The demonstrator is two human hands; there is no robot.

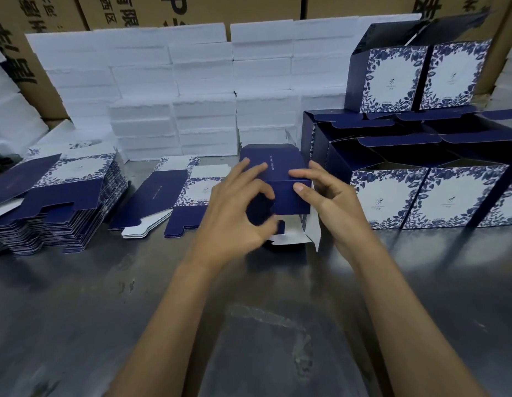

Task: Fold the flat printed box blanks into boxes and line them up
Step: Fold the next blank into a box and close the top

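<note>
White foam blocks [203, 90] stacked before brown cartons [197, 7] — grey table [77, 310].

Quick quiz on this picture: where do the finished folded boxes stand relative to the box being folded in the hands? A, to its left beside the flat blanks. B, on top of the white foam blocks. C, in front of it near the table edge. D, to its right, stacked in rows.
D: the finished folded boxes stand in stacked rows right of the half-folded box held by both hands.
</note>
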